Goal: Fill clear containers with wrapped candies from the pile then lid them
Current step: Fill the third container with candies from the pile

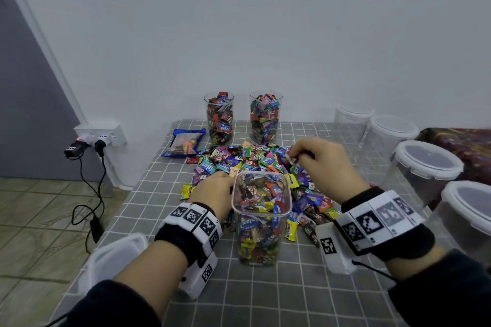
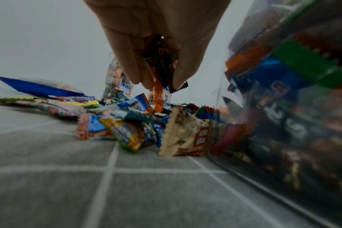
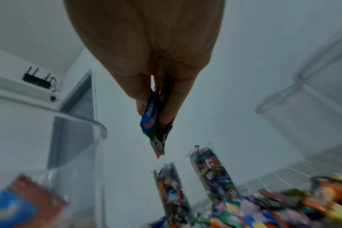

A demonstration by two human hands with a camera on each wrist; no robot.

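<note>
Both grips pinch loose candies, the right hand above the pile, the left hand beside the nearly full container on the bench, so slack wrappers may slip or spill off the heaped top.

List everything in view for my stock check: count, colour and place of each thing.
Near container: one, clear, open, almost full, table centre front.
Far containers: two, clear, open, full, behind the pile.
Lidded containers: four, clear with white lids, empty, right edge.
Loose lid: one, white-rimmed, front left table edge.
Candy pile: many, mixed colours, mid-table.
Candy bag: one, blue, left of pile.
Table: one, grey checked cloth.
Wall socket: white, plugs and black cables, left wall.
Left hand: grip holds dark and orange candies.
Right hand: grip holds blue and dark candies.
</note>
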